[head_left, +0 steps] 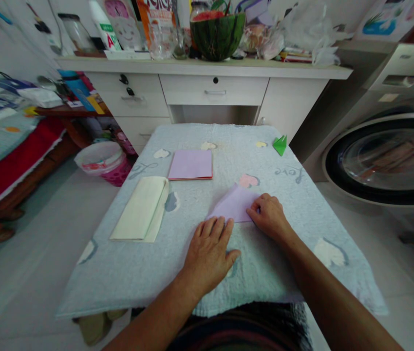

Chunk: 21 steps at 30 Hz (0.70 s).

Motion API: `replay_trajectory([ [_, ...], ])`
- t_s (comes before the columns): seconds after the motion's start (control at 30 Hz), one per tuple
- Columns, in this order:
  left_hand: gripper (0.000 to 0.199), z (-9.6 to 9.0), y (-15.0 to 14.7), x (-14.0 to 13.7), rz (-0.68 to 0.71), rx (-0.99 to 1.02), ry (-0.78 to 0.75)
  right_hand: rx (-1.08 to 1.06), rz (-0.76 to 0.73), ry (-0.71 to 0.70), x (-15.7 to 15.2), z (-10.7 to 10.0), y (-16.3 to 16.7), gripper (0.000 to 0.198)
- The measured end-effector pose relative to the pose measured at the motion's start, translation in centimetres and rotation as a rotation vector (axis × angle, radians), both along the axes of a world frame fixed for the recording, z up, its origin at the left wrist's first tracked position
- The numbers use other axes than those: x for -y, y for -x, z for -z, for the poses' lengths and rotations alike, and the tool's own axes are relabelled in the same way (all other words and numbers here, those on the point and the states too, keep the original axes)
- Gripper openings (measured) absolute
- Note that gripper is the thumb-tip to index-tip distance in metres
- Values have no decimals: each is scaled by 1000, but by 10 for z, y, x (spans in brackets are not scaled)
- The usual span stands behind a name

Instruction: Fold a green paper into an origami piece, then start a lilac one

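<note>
In a room with white drawers (215,91) and a washer (385,151) at the right, a pale blue cloth (119,282) covers the table in front of the person. The purple paper (236,202) lies on this cloth, just before the person, folded into a shape near to a triangle, with its long edge on the near side. Beyond it to the left is a square stack (191,164), and beside that a folded cream sheet (139,207); a small green piece of folded paper (280,145) stands near the far right corner. To make this fold well, I think the edges should be matched exactly first, then the paper held still and the crease pressed firmly from one end to the other — slowly, so the layers do not slip. The left hand (209,248) is flat, its fingers stretched and slightly apart, the tips resting at the left part of the near edge; it grasps nothing. The right hand (271,217) is curled, thumb and forefinger close together on the right corner — whether they pinch it or only press it, I cannot tell.
</note>
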<state>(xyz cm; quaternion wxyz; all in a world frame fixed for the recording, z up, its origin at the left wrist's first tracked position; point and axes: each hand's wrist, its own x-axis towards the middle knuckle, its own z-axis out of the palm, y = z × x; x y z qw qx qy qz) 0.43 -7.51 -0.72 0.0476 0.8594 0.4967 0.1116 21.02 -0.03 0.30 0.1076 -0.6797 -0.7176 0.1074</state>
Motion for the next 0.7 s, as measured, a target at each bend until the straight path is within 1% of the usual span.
replay_trajectory([
  [0.2,63,-1,-1,0,2,3,-1,12,11,-4,1,-1,2,19],
  [0.47,62,2,-1,0,2,-5,-4,24,25,-3,1,1,1,17],
  [0.6,62,1,0,-1,5,-8,-3,46,31,0,2,-3,4,15],
  [0.67,62,0,0,-1,8,-6,-4,70,0,-34,3,-6,6,11],
  [0.7,62,1,0,-1,9,-5,-5,78,-41,-53,4,-7,8,9],
])
